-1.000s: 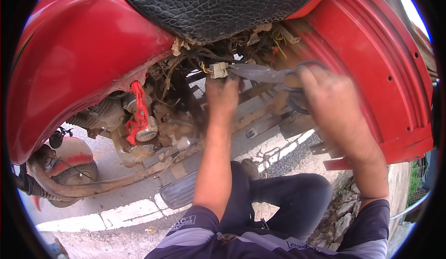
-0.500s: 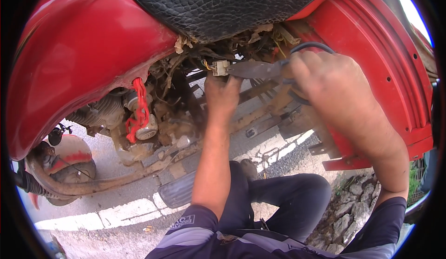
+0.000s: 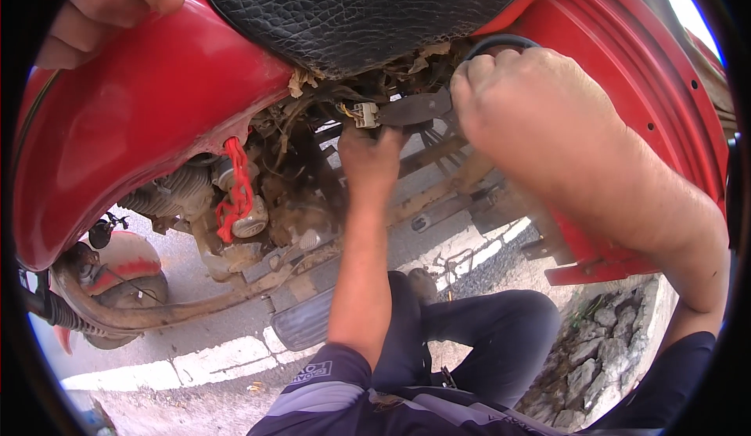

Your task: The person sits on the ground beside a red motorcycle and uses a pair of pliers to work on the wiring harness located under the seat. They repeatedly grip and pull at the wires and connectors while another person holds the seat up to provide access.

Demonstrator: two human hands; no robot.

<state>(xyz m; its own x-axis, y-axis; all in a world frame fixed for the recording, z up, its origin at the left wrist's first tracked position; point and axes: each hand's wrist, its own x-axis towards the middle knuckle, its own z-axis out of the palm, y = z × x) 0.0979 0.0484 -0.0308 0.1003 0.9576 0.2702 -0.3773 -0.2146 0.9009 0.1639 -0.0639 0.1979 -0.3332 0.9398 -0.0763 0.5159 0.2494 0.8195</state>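
Observation:
My left hand (image 3: 369, 158) reaches up under the seat, its fingers closed on a pale plastic wire connector (image 3: 365, 115). Thin wires, some yellow, run from the connector's left side. Wrapped round the dark looped handles of a pair of scissors (image 3: 416, 108), my right hand (image 3: 540, 107) is to the right of it. The scissors' grey blades look together, with their tip against or very close to the connector's right side; exact contact cannot be made out. Part of the handles is hidden behind my right hand.
Another person's hand (image 3: 117, 6) hangs over the red tank (image 3: 149, 107) at upper left. Above my hands is a black textured seat (image 3: 375, 14). A red strip of cloth (image 3: 237, 190) dangles by the engine (image 3: 180, 190). A red metal panel (image 3: 618, 68) stands right, broken stones (image 3: 598, 358) below.
Another person's hand has come into view at upper left. My right hand has shifted a little left and turned with the scissors. My left hand keeps its hold on the connector.

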